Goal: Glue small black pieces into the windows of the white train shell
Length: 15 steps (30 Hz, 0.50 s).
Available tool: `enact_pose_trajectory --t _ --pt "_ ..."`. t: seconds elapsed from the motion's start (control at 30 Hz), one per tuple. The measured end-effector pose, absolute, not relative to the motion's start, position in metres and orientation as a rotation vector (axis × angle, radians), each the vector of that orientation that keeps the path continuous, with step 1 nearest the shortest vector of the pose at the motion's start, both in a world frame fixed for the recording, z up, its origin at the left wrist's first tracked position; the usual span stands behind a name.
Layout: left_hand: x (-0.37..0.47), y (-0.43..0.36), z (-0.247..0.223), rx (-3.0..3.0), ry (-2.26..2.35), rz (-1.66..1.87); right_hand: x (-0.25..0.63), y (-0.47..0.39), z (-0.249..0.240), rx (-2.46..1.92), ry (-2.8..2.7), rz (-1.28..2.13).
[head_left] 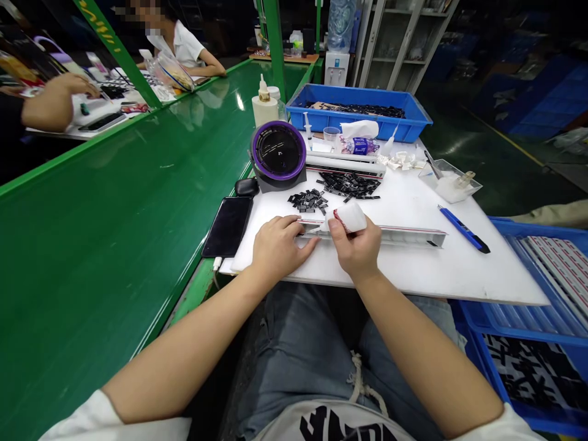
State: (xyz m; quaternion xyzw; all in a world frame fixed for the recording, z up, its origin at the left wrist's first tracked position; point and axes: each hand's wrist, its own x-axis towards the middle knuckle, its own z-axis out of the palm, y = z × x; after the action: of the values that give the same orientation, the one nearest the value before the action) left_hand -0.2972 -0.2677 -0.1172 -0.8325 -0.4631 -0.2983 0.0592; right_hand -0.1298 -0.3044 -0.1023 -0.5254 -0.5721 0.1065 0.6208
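Observation:
My right hand is closed around a small white squeeze bottle with red print. The bottle is tipped so its thin nozzle points left and down into a long, pale channel strip. My left hand grips the left end of this strip, fingers on the far side and thumb on the near side. The strip lies across the white work board, with a small dark piece inside near its right end. Just beyond it are a small heap of black pieces and a larger heap of them.
Left of the board are a phone and a purple-rimmed round fan. A blue bin stands behind, a blue pen-like cutter lies right. Blue crates sit lower right. A green conveyor separates me from other people.

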Motion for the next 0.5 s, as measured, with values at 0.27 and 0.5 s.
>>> enact_pose_trajectory --t 0.27,0.5 --pt "-0.2965 -0.2684 -0.118 -2.512 -1.396 -0.941 -0.133 -0.3024 -0.1024 -1.221 -1.363 0.199" --pt "-0.2963 -0.2679 -0.1195 -2.512 -1.391 -0.962 -0.134 -0.3009 -0.1033 -1.232 -1.392 0.172"
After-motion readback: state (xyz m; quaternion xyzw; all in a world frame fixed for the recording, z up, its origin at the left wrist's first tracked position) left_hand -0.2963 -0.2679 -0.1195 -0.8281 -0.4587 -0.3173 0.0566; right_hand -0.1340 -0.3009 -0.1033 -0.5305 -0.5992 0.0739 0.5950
